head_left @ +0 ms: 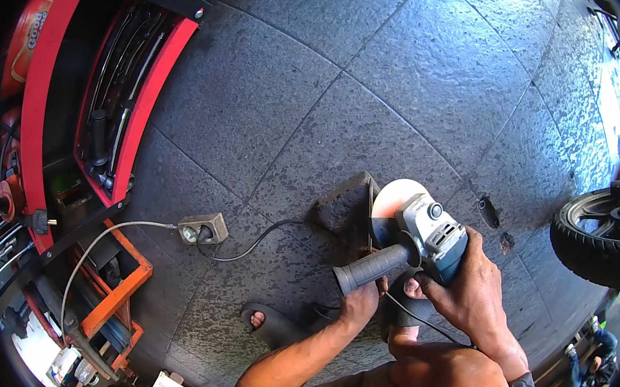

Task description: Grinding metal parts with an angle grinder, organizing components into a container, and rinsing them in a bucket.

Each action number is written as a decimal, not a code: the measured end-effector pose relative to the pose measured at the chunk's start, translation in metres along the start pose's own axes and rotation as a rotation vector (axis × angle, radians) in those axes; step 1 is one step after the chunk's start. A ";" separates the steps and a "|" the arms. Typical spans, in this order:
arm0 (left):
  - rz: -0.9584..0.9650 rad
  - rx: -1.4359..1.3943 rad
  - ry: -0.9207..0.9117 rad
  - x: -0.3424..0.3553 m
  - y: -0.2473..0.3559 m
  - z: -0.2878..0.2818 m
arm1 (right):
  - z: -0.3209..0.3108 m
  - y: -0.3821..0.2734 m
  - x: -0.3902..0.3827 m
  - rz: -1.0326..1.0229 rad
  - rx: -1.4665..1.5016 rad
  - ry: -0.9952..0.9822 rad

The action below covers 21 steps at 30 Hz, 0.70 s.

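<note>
My right hand (468, 294) grips the body of a grey angle grinder (432, 238) whose disc (393, 199) sits over a dark flat piece of stone or metal (344, 207) lying on the paved floor. A black side handle (372, 267) sticks out to the left of the grinder. My left hand (359, 303) is low beside that handle, reaching toward the dark piece; what it touches is hidden. The grinder's black cord (252, 249) runs left to a socket box (203, 228).
A red tool cabinet (114, 100) with open drawers of tools stands at the left, with an orange frame (122, 283) below it. A motorcycle wheel (605, 234) is at the right. My sandalled foot (270, 324) rests on the dark stone pavement (358, 64).
</note>
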<state>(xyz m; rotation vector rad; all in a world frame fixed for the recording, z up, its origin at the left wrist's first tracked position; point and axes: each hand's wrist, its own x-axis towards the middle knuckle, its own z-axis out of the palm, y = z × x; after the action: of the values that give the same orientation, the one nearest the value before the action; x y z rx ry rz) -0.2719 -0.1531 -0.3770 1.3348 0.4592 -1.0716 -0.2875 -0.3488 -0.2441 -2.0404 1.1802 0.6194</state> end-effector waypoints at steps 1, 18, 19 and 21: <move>0.032 0.076 -0.026 -0.001 0.002 0.000 | 0.000 0.000 0.000 -0.020 0.012 0.002; 0.487 0.749 0.026 0.009 -0.041 -0.018 | -0.001 -0.004 0.003 -0.055 -0.024 -0.075; 0.332 0.547 0.017 0.009 -0.041 -0.018 | 0.000 -0.005 0.003 -0.054 -0.025 -0.075; 0.176 0.341 0.006 0.011 -0.039 -0.017 | 0.000 -0.007 0.004 -0.071 -0.036 -0.068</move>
<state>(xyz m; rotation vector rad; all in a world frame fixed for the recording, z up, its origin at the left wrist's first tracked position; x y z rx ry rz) -0.2940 -0.1367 -0.4109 1.6459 0.1609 -1.0286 -0.2796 -0.3489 -0.2449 -2.0654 1.0594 0.6736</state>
